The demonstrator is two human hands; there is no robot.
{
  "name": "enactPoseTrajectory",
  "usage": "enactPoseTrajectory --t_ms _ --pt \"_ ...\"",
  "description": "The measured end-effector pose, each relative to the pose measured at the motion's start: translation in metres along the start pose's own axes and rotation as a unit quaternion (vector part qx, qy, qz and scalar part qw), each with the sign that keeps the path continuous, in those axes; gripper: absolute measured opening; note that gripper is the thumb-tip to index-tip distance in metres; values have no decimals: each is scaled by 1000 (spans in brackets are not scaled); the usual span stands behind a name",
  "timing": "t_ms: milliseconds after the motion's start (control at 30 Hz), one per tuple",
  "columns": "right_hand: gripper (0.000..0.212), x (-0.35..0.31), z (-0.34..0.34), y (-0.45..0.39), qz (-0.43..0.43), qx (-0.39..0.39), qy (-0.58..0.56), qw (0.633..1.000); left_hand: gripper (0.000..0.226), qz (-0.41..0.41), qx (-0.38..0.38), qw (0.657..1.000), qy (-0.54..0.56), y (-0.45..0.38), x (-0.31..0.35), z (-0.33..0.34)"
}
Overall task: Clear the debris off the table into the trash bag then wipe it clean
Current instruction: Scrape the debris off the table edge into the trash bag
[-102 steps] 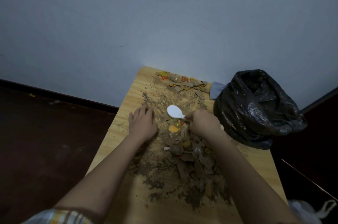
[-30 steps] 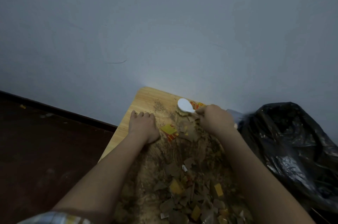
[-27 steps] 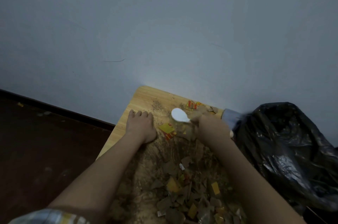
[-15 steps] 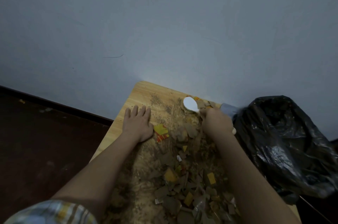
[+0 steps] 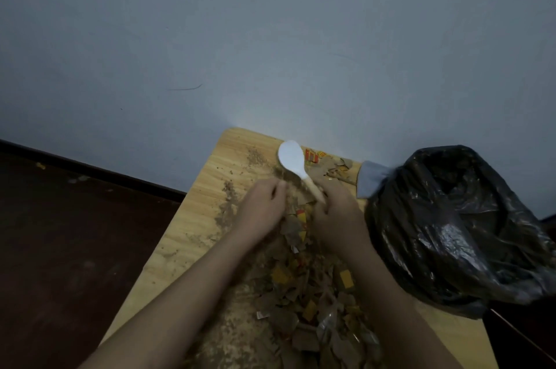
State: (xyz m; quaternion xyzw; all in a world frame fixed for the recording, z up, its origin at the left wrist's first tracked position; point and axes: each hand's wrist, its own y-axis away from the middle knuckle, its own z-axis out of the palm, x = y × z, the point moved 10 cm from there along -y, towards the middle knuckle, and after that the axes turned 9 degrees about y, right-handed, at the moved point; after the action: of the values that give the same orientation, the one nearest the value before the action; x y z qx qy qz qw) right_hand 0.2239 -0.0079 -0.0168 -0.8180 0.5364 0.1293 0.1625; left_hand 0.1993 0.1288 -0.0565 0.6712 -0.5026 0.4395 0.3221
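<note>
Right hand [image 5: 337, 215] grips the white spoon [image 5: 291, 158] by its handle, left hand [image 5: 261, 209] curls loosely on the debris [image 5: 301, 278] heaped on the table [image 5: 192, 218] beside the trash bag [image 5: 451, 227]; recommend short, low strokes toward the bag, avoiding spillage.

Dim, bluish light overall. A small bright patch glows on the wall [image 5: 255, 119] above the table [image 5: 204, 209] edge. Glare streaks the bag [image 5: 445, 236]. Corners darken; near arms blur; the wide lens bends edges.
</note>
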Motion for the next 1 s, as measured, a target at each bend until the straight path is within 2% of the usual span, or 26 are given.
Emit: enactPoseTrajectory --t_ms 100,200,233,300,400,467,533,633,700,767,933,1000 --pt "23 -17 2 6 -3 71 -81 994 40 -99 -49 979 173 4 12 17" --pt "23 -21 -1 8 8 107 -139 984 26 -198 -13 920 337 5 5 19" --pt "27 -21 -1 7 7 105 -149 983 22 -226 4 901 371 5 2 18" --pt "37 -21 2 4 -1 77 -182 980 21 -250 34 897 362 2 -3 9" --pt "39 -3 3 -6 13 56 -237 970 29 -223 73 919 316 -18 -4 -17" --pt "37 25 -1 -13 44 63 -182 980 30 -198 72 940 269 -34 -1 -32" --pt "37 58 1 -21 83 42 -92 991 30 -171 60 970 163 -48 1 -43" --pt "34 97 23 -34 123 -65 6 990 39 -111 -3 992 -56 -63 14 -41" --pt "24 109 41 -35 124 -150 78 978 34 -80 -57 982 -160 -68 18 -27" --pt "29 112 54 -34 101 -202 153 962 22 -62 -88 967 -232 -72 18 -15" --pt "29 123 52 -48 106 -203 223 948 6 -11 -85 930 -356 -92 20 6" --pt "35 129 54 -50 102 -225 225 942 9 8 -76 909 -409 -103 24 15"
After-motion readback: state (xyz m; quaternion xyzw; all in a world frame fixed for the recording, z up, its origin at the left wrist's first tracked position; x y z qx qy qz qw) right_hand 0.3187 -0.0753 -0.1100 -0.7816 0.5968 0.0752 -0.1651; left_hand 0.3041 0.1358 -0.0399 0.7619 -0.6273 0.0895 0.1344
